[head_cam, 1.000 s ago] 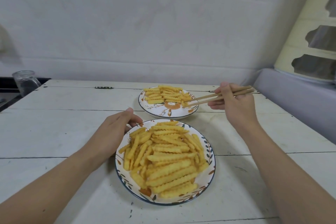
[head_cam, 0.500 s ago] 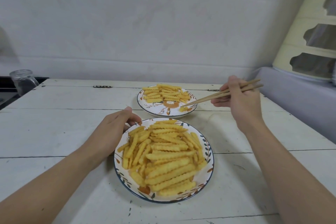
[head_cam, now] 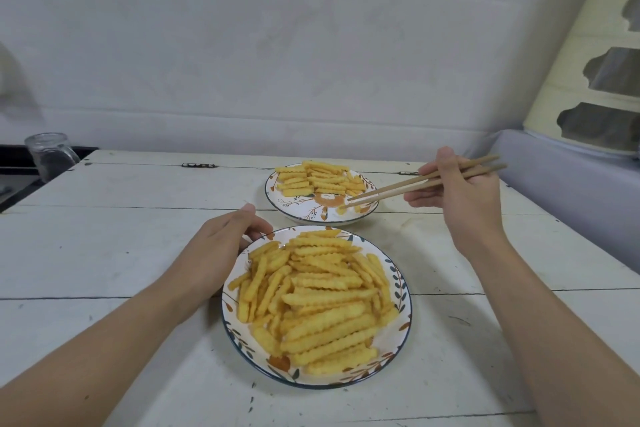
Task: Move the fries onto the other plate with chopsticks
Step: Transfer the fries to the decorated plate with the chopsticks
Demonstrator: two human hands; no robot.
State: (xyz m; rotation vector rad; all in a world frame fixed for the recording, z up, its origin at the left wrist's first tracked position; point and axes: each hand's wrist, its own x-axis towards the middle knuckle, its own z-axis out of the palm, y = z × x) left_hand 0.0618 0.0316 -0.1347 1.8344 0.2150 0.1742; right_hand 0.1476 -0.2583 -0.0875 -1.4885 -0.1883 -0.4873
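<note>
A near plate (head_cam: 403, 291) with a leaf-patterned rim is heaped with crinkle-cut fries (head_cam: 318, 298). Behind it a smaller far plate (head_cam: 304, 213) holds a neat row of fries (head_cam: 317, 178) on its back half. My right hand (head_cam: 457, 198) grips a pair of wooden chopsticks (head_cam: 415, 184); their tips reach over the far plate's front right part, beside a small fry piece (head_cam: 342, 209) lying on that plate. My left hand (head_cam: 225, 253) rests against the near plate's left rim, thumb along the edge, fingers loosely curled.
Both plates stand on a white painted wooden table (head_cam: 121, 253) with plank seams. A glass jar (head_cam: 52, 154) stands off the table's far left corner. A grey padded seat (head_cam: 571, 191) and a cream carved panel (head_cam: 595, 62) border the right side. A white wall runs behind.
My right hand drew back to the right and the chopstick tips dropped toward the far plate's front; a small fry piece now lies there. My left hand stayed on the near plate's rim.
</note>
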